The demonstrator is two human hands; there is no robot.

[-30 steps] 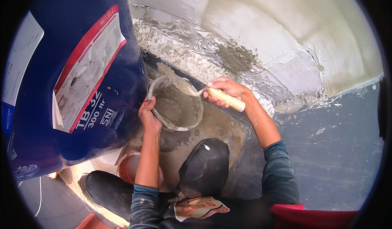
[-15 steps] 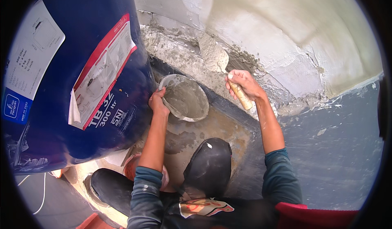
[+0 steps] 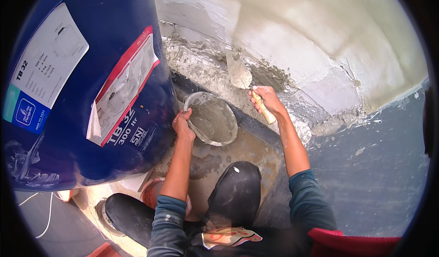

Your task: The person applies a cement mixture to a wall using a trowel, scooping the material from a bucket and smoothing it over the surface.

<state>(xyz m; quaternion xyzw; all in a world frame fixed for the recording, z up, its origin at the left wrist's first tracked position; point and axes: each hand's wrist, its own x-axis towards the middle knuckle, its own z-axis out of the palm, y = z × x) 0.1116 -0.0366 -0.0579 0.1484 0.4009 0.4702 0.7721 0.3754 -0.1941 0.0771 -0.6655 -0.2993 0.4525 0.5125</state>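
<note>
My right hand [image 3: 269, 99] is closed round the wooden handle of a trowel [image 3: 238, 74]. Its mortar-smeared blade points up and left, over the rough ledge at the foot of the wall [image 3: 315, 51]. Whether the blade touches the mortar there I cannot tell. With my left hand [image 3: 183, 123] I grip the near left rim of a round bucket [image 3: 211, 137], which tilts a little and has wet grey mortar [image 3: 211, 115] inside. The fingertips of that hand are partly hidden over the rim.
A big dark blue water tank [image 3: 114, 42] with peeling labels stands close on the left. A dark grey wall [image 3: 366, 174] rises on the right. Between my knees, a reddish bucket [image 3: 153, 195] is partly covered by my left arm. A white cable [image 3: 49, 216] lies at lower left.
The view has shifted slightly, so the tank and bucket appear lower and further right. The trowel's blade has turned more upright, staying near the same ledge. Both hands keep their grips.
</note>
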